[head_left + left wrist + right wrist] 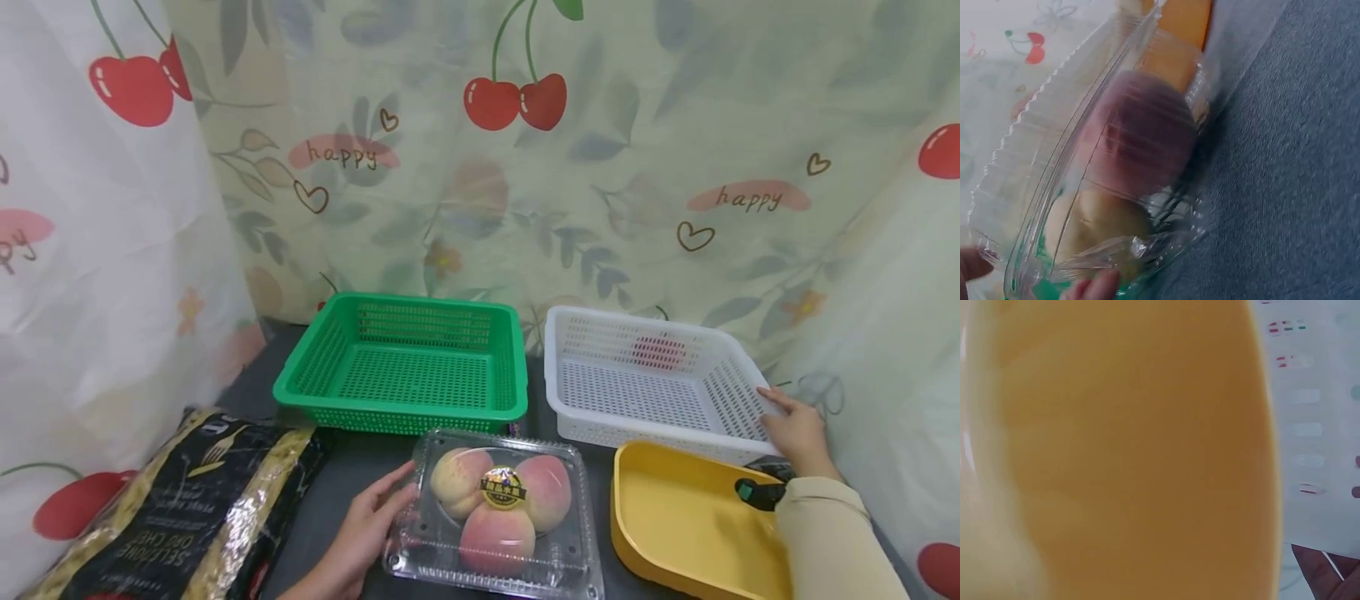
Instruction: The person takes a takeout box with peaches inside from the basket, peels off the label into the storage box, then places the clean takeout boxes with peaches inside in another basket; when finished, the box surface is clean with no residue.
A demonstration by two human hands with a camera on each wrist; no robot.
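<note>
A clear plastic clamshell box [573,562] with three peaches [497,537] inside and a black-and-gold label on its lid is at the front centre. My left hand [363,529] grips the box by its left side; in the left wrist view a fingertip [1094,286] shows against the plastic. At the right, my right hand [802,432] holds the right rim of a white perforated basket [652,427], its fingers over the edge. The right forearm passes over a yellow tray [682,525], which fills most of the right wrist view.
A green perforated basket [401,412] stands at the back, left of the white one. A black-and-gold packet [180,508] lies at the front left. Printed curtains [420,192] enclose the dark table [341,467] at the back and sides.
</note>
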